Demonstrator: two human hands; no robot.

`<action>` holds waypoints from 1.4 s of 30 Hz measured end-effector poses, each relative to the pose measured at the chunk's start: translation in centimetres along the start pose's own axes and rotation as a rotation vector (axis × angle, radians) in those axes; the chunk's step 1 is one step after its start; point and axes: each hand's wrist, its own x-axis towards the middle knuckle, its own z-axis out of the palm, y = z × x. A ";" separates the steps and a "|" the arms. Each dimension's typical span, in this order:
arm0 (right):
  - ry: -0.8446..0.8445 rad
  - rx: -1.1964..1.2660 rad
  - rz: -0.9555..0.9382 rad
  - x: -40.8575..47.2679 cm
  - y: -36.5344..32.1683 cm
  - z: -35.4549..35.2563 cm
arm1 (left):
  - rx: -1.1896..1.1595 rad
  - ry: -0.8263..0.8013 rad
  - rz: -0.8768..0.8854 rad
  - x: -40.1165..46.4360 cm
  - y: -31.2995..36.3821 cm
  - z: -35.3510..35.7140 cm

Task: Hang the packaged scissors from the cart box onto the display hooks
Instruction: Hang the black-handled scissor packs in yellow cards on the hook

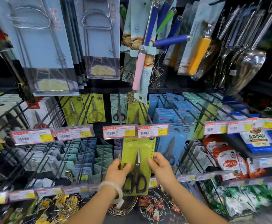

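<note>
Head view: packaged scissors (137, 165) held upright, long axis vertical, blade tip up, card top tucked behind the price tags (135, 131). My left hand (117, 171) pinches its left edge, right hand (160, 165) its right; both equally near. Display hook (145, 113) lies directly above and farther in.

Both hands raised side by side, left hand (118, 171) and right hand (160, 165) pinching, fingers curled
</note>
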 end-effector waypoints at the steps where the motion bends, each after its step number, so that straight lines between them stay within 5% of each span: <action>1: 0.021 0.001 -0.006 0.1 -0.1 -0.3 | 0.016 0.001 0.018 0.1 0.3 0.2; 26: 0.227 -0.117 -0.069 1.0 -2.0 -1.1 | 0.085 -0.026 0.060 1.4 2.7 2.5; 42: 0.169 -0.264 0.035 3.9 -2.6 -1.0 | 0.123 -0.002 -0.019 3.2 3.0 2.9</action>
